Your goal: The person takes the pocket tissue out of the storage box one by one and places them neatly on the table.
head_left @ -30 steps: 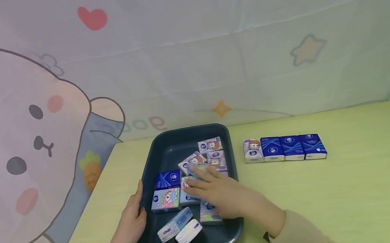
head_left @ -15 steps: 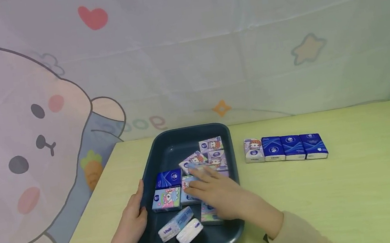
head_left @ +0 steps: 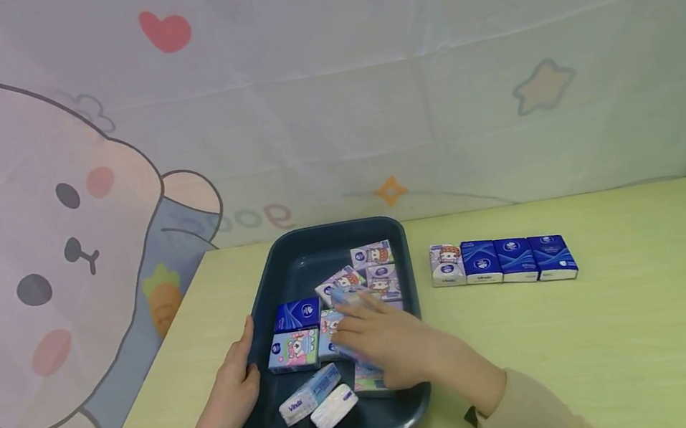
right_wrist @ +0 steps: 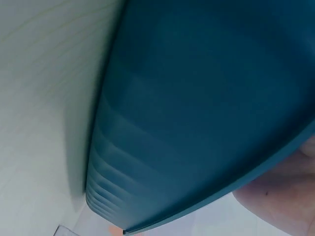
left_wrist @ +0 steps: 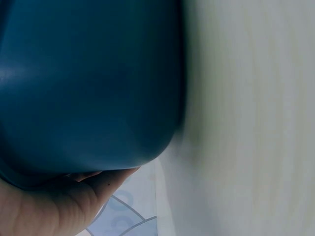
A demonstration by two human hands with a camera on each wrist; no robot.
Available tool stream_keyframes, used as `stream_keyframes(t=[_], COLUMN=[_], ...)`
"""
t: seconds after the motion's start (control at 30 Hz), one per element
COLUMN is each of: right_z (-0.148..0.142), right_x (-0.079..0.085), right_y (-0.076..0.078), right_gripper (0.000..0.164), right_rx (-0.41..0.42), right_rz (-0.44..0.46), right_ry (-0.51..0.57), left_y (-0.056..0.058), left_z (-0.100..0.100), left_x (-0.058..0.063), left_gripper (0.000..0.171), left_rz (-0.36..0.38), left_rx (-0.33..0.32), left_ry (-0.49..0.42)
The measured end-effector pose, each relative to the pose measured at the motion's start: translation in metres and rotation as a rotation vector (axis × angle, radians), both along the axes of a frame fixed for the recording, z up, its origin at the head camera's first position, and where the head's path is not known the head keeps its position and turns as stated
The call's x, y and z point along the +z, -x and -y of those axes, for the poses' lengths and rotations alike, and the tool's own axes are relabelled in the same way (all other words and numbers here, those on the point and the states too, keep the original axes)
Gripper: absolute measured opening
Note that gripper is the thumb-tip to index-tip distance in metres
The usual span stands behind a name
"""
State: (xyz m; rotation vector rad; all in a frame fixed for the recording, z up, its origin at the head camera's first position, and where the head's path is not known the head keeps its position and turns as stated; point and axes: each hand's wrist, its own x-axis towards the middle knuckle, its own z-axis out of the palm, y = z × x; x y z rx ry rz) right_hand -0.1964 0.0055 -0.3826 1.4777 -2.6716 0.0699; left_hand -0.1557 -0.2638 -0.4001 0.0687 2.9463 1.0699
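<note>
A dark teal plastic basin holds several small tissue packs. My left hand grips its left rim, and the left wrist view shows that hand against the outer wall. Inside the basin, my right hand holds a light blue tissue pack, partly covered by the fingers. Left of this hand lie a dark blue tissue pack and a bear-print tissue pack. Two narrow packs, one marked Vinda and one white, lie near the front.
Right of the basin, a purple-print tissue pack and three dark blue packs stand in a row on the pale yellow table. A printed cloth hangs behind the table.
The left hand stays on the rim. The right hand shifts slightly, and more light blue packaging shows beneath its fingers. The row on the table stays put.
</note>
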Motion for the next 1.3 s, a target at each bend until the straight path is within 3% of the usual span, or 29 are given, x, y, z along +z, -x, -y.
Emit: stream_keyframes(t=[0.47,0.63,1.1,1.3], right_z=[-0.007,-0.012,-0.038,-0.054], right_x=[0.014,0.018,0.04,0.049], right_y=[-0.001,0.001,0.003,0.004], right_gripper=[0.076,0.077,0.078,0.078], right_rx=[0.029,0.02,-0.095,-0.183], right_rz=[0.328,0.401,0.416,0.362], right_ry=[0.1,0.163,0.306,0.33], left_y=[0.001,0.0,0.0,0.0], left_z=[0.0,0.0,0.0,0.0], left_x=[0.0,0.0,-0.001,0.0], left_gripper=[0.066,0.066,0.067,0.067], left_rz=[0.006,0.002,0.001,0.002], left_rx=[0.005,0.004,0.006,0.008], left_ry=[-0.001,-0.004,0.0,0.0])
